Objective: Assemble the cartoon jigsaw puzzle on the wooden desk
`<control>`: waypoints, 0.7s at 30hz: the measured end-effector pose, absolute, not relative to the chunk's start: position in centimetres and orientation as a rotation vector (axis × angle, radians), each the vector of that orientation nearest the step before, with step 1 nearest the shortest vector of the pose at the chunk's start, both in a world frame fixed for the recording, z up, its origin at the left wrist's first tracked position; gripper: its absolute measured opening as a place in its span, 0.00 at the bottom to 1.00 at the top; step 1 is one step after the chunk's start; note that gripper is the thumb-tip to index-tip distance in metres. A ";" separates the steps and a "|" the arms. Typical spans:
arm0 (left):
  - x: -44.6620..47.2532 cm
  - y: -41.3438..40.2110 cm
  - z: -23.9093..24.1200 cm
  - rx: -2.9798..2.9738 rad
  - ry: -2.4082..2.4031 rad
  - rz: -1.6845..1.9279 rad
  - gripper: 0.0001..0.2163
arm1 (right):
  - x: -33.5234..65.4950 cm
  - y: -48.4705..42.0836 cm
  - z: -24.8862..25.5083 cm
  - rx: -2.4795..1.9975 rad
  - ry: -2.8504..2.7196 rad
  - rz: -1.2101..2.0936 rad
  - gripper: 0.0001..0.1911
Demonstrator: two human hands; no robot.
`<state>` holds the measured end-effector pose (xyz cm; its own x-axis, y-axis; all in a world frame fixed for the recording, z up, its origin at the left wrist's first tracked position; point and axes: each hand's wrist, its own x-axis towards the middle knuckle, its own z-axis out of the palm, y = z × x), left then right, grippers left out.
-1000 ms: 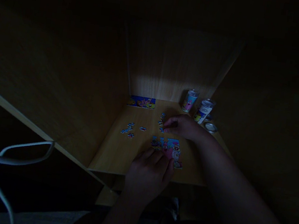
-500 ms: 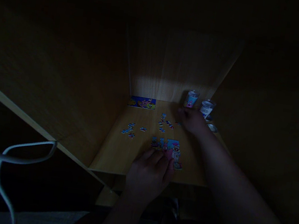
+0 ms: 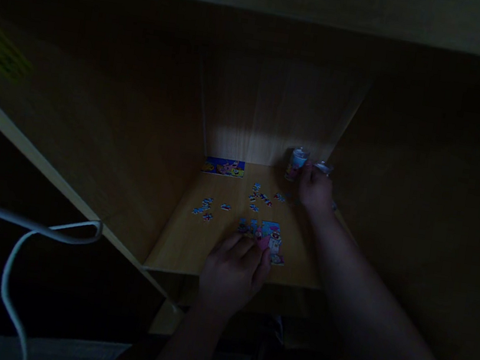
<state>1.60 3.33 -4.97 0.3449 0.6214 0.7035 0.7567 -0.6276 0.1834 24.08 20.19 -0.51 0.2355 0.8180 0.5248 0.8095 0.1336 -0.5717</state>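
My left hand rests on the near edge of a partly joined jigsaw puzzle with cartoon figures, covering its lower left part. Its fingers are bent over the puzzle, with the thumb apart. My right hand is farther back, its fingers curled in beside a printed can and touching or almost touching its right side. What those fingers hold, if anything, is hidden. A second can stands mostly behind this hand. Loose jigsaw pieces lie beyond the puzzle, and more pieces are to the left.
A cartoon picture strip is at the back left against the rear panel. The shelf has wooden side walls close by on both sides and a board above. A white cable loops at the lower left. The light is very dim.
My right hand has moved slightly right, from in front of the cans to beside the left one, uncovering a loose piece. My left hand stays on the puzzle. The camera view has shifted a little.
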 end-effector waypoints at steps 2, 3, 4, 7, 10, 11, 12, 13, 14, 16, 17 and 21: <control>1.6 3.2 -5.1 -2.418 -1.245 -1.128 0.12 | 23.9 19.7 -0.2 -1.762 -1.693 0.004 0.33; 1.5 3.1 -5.1 -2.413 -1.235 -1.126 0.13 | 23.8 19.4 -0.1 -1.818 -1.761 -0.015 0.31; 1.5 3.1 -5.1 -2.406 -1.231 -1.130 0.13 | 23.7 19.2 0.1 -1.866 -1.816 -0.043 0.30; 1.6 3.1 -5.2 -2.393 -1.236 -1.146 0.13 | 23.9 18.9 0.3 -1.964 -1.946 -0.118 0.24; 1.6 3.1 -5.3 -2.382 -1.259 -1.143 0.13 | 24.6 18.9 0.2 -2.011 -2.152 -0.036 0.14; 1.6 3.1 -5.3 -2.380 -1.264 -1.142 0.13 | 24.9 18.9 0.1 -2.019 -2.196 0.014 0.12; 1.6 3.1 -5.3 -2.380 -1.268 -1.143 0.13 | 25.1 18.9 0.0 -2.011 -2.240 0.066 0.12; 1.6 3.1 -5.3 -2.381 -1.267 -1.145 0.13 | 25.3 19.0 0.0 -1.999 -2.271 0.115 0.11; 1.6 3.1 -5.3 -2.382 -1.265 -1.148 0.13 | 25.5 19.1 -0.1 -1.985 -2.294 0.154 0.11; 1.6 3.2 -5.3 -2.381 -1.260 -1.152 0.13 | 25.6 19.3 -0.2 -1.972 -2.327 0.206 0.10; 1.6 3.2 -5.3 -2.381 -1.261 -1.149 0.13 | 25.6 19.4 -0.2 -1.965 -2.340 0.213 0.09; 1.7 3.4 -5.3 -2.375 -1.269 -1.129 0.14 | 25.5 19.6 -0.1 -1.893 -2.350 0.184 0.08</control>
<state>1.71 3.37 -5.25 0.3316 0.6136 0.7166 0.7835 -0.6022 0.1531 25.50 19.59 -0.15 -0.2117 0.9772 0.0160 0.9628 0.2113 -0.1682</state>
